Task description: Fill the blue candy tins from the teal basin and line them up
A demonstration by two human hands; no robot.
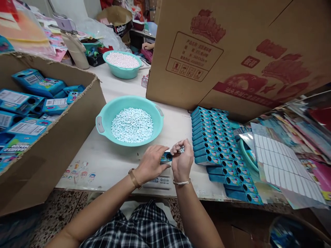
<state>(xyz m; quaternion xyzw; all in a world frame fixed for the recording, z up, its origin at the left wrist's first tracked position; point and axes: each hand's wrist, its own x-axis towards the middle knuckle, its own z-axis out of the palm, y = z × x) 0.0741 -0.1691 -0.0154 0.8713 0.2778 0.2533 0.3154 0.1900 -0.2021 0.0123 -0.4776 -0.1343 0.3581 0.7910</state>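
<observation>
At the white table's near edge, the left hand grips a small blue box, holding it level above a small digital scale. The right hand is curled against the box's end, cupping a few pale blue pellets in its bent fingers. Just beyond sits a teal basin heaped with the same pellets. To the right, just beside the right hand, rows of matching blue boxes lie stacked. A cardboard carton of boxes stands at left; a 2nd basin sits farther back.
</observation>
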